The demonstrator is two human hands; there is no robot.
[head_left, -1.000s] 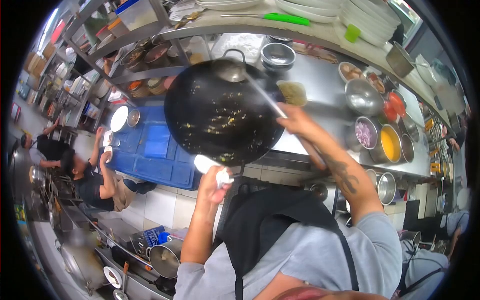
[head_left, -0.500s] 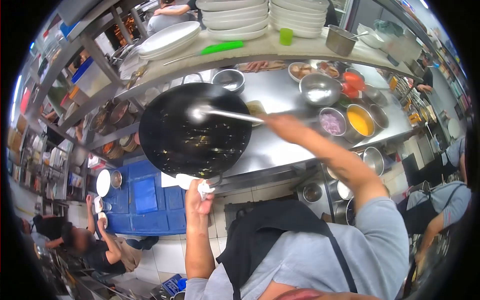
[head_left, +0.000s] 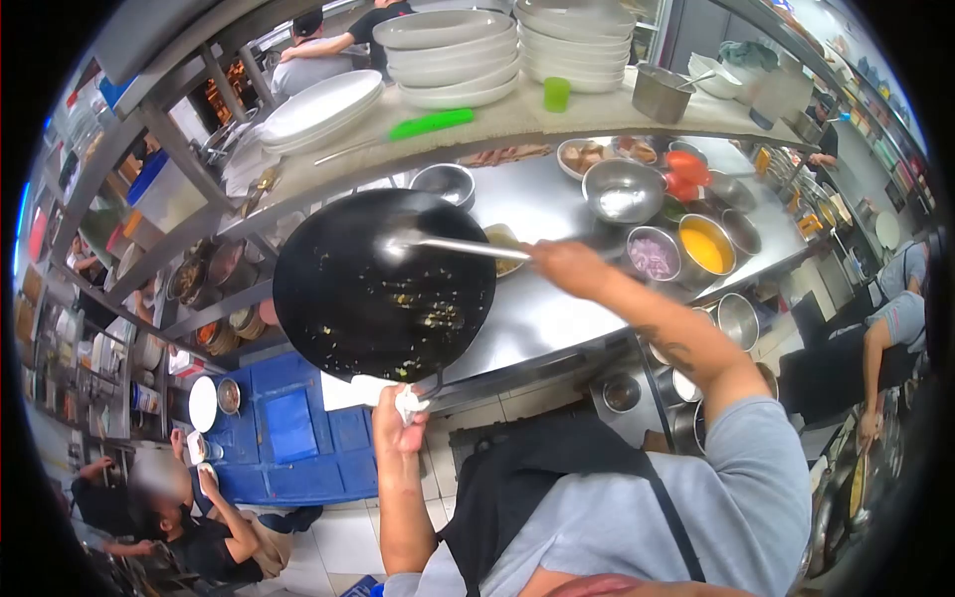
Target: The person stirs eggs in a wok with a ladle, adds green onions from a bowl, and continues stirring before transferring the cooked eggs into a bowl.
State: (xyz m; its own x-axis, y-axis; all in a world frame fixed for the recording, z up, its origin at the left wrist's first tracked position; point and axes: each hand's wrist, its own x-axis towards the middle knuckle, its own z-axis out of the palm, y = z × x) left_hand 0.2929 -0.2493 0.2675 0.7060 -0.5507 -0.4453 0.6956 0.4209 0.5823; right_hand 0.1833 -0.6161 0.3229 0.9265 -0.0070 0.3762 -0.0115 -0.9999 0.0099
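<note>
A large black wok (head_left: 338, 308) is tilted at the counter's left end, with small pale and yellowish food bits scattered over its inside. My left hand (head_left: 401, 428) is closed on its near rim handle through a folded white cloth (head_left: 410, 402). My right hand (head_left: 569, 269) is closed around the long metal handle of a ladle (head_left: 463, 245). The ladle's bowl is inside the upper part of the wok and blurred. Behind the ladle handle, a small container (head_left: 505, 239) of yellowish contents is partly hidden.
A steel counter (head_left: 542, 318) carries bowls of chopped purple onion (head_left: 654, 255) and yellow liquid (head_left: 706, 247). An empty metal bowl (head_left: 624, 194) sits behind them. Stacked white plates (head_left: 453, 60) fill the shelf above. Other people work by the blue table (head_left: 328, 438) and at right.
The view has shifted slightly. The wok and my left hand appear a little lower in it. The ladle stays in the wok, and both hands keep their holds.
</note>
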